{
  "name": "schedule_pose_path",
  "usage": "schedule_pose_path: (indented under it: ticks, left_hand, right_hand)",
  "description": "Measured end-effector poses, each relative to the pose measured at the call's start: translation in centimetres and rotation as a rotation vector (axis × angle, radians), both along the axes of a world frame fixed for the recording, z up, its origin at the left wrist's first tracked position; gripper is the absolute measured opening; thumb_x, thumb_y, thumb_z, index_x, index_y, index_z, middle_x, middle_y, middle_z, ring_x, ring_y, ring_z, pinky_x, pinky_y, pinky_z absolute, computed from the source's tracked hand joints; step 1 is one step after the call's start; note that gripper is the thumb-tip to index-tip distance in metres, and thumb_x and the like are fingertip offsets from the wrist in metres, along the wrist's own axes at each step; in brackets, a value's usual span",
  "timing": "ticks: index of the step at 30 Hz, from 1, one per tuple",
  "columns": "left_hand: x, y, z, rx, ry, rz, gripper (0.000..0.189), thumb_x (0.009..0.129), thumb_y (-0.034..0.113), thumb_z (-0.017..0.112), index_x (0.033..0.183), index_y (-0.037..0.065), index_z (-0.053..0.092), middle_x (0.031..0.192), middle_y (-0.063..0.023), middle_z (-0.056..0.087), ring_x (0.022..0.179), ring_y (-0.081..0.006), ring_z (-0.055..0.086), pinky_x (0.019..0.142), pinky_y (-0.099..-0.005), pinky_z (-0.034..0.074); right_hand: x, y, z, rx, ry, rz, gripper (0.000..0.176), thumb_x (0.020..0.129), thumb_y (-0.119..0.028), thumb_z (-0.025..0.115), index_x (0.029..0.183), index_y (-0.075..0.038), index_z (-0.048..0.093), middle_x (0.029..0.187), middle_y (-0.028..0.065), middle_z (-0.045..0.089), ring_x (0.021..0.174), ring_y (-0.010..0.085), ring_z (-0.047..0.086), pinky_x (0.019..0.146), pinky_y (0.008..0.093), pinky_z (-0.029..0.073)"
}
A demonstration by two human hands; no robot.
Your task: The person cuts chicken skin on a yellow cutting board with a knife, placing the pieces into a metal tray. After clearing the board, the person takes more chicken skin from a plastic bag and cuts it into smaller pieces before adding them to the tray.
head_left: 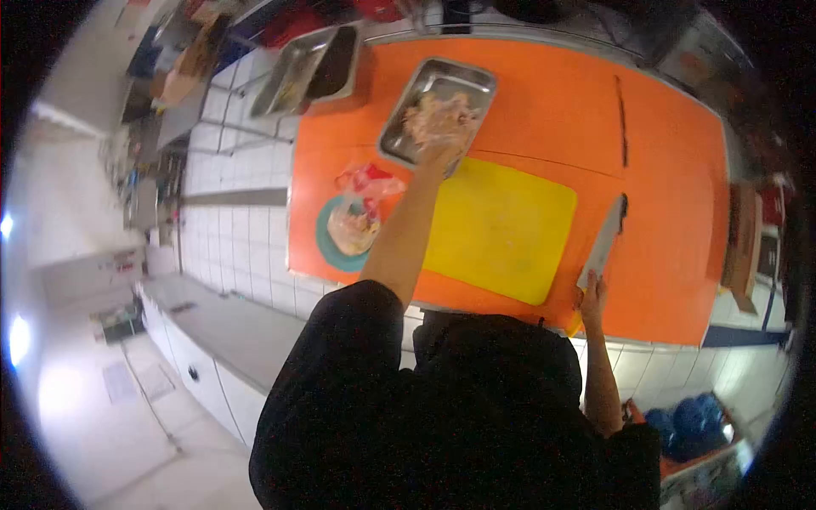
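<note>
My left hand point(439, 155) reaches to the near end of a rectangular metal tray point(393, 143), beside a heap of pale, chopped raw meat point(442, 117). Blur smears its fingers, and I cannot tell whether they grip anything. At the table's near edge, my right hand point(592, 296) is closed around the near end of a large kitchen knife point(602, 245). Its broad blade points away from me over the orange tabletop. Between the two hands lies a yellow cutting board point(506, 229), with faint wet smears on its surface.
Left of the board, a teal round plate point(325, 234) carries a clear plastic bag point(357, 223) with pale food inside and red on it. A deeper metal pan point(336, 64) stands at the far left corner of the orange table point(544, 102). Blue bundles point(693, 425) sit low at right.
</note>
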State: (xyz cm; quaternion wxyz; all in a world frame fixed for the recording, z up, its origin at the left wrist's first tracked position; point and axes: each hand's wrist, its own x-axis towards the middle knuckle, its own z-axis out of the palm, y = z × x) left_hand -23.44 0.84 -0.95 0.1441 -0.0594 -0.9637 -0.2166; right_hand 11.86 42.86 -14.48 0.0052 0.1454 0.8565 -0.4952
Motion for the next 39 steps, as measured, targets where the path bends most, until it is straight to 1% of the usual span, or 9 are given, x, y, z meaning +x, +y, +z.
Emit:
schedule_pose_path:
  ticks: [3,9,11,17,19,21,25,28,39]
  left_hand:
    - [0.5,-4.8,-3.1,0.019,0.134,0.056,0.027,0.091,0.028,0.062,0.109,0.009,0.068,0.106,-0.0132,0.068,0.101,-0.0321,0.064,0.091,-0.0423,0.053]
    - [11.3,-10.5,14.8,-0.632,-0.519,-0.133,0.027,0.092,0.019,0.059,0.115,0.008,0.068,0.118,-0.0157,0.071,0.114,-0.0321,0.065,0.100,-0.0419,0.050]
    - [12.4,-22.0,-5.1,-0.633,-0.639,-0.087,0.025,0.095,0.026,0.061,0.113,0.012,0.070,0.115,-0.0120,0.072,0.104,-0.0356,0.068,0.090,-0.0509,0.054]
    - [18.5,-21.7,0.1,-0.578,-0.724,0.269,0.040,0.099,0.024,0.054,0.136,0.011,0.062,0.127,-0.0177,0.069,0.120,-0.0300,0.065,0.111,-0.0407,0.046]
    - [17.9,-22.0,0.0,-0.603,-0.759,0.133,0.040,0.097,0.028,0.056,0.132,0.012,0.065,0.124,-0.0169,0.070,0.117,-0.0298,0.066,0.108,-0.0408,0.048]
    - [17.2,-21.7,-0.4,-0.682,-0.825,-0.032,0.039,0.096,0.032,0.058,0.128,0.012,0.067,0.121,-0.0162,0.072,0.115,-0.0297,0.067,0.104,-0.0408,0.050]
    - [17.3,-23.0,-2.5,-1.039,-1.003,-0.272,0.040,0.092,0.040,0.062,0.119,0.012,0.073,0.115,-0.0146,0.075,0.110,-0.0294,0.069,0.097,-0.0409,0.054]
    - [17.6,-24.7,-6.4,-1.357,-1.206,-0.424,0.042,0.090,0.046,0.065,0.113,0.013,0.077,0.110,-0.0135,0.077,0.107,-0.0292,0.071,0.092,-0.0409,0.056]
    - [15.7,-20.7,-6.7,-1.079,-0.687,-0.116,0.039,0.091,0.043,0.062,0.110,0.013,0.077,0.106,-0.0136,0.076,0.105,-0.0312,0.071,0.089,-0.0474,0.056]
  right_hand:
    - [-2.8,-3.5,9.6,-0.489,-0.305,-0.262,0.033,0.108,-0.041,0.054,0.107,-0.008,0.056,0.072,0.0011,0.052,0.051,0.0117,0.051,0.043,0.0289,0.041]
    - [-2.4,-2.0,5.8,-0.522,-0.201,-0.208,0.036,0.107,-0.045,0.055,0.099,-0.010,0.056,0.067,-0.0018,0.051,0.047,0.0095,0.047,0.042,0.0258,0.038]
    - [-2.1,-1.7,5.0,-0.575,-0.167,-0.189,0.036,0.107,-0.044,0.056,0.095,-0.010,0.056,0.070,-0.0004,0.053,0.050,0.0090,0.049,0.043,0.0261,0.038]
    - [-1.3,-1.2,1.1,-0.399,-0.017,-0.184,0.032,0.105,-0.036,0.061,0.110,-0.005,0.059,0.081,0.0055,0.059,0.062,0.0196,0.059,0.058,0.0281,0.053]
    - [1.5,1.5,-5.4,0.438,0.319,0.167,0.046,0.101,-0.036,0.065,0.131,-0.002,0.058,0.099,0.0103,0.063,0.087,0.0300,0.063,0.079,0.0329,0.057]
    - [-0.2,0.3,-0.3,-0.311,-0.383,-0.133,0.051,0.102,-0.040,0.063,0.135,-0.002,0.056,0.105,0.0143,0.064,0.089,0.0277,0.064,0.076,0.0333,0.056]
    - [-1.9,-1.3,2.6,-0.103,-0.230,-0.133,0.051,0.107,-0.046,0.050,0.090,-0.001,0.064,0.061,0.0093,0.057,0.046,0.0162,0.056,0.044,0.0373,0.047]
    - [-2.9,-2.0,7.3,-0.180,-0.231,-0.237,0.055,0.108,-0.045,0.050,0.083,0.001,0.065,0.055,0.0086,0.056,0.047,0.0195,0.060,0.046,0.0388,0.048]
    - [-2.4,-1.9,9.2,-0.160,-0.153,-0.211,0.051,0.106,-0.044,0.049,0.089,0.002,0.062,0.061,0.0138,0.061,0.044,0.0253,0.061,0.046,0.0396,0.052]
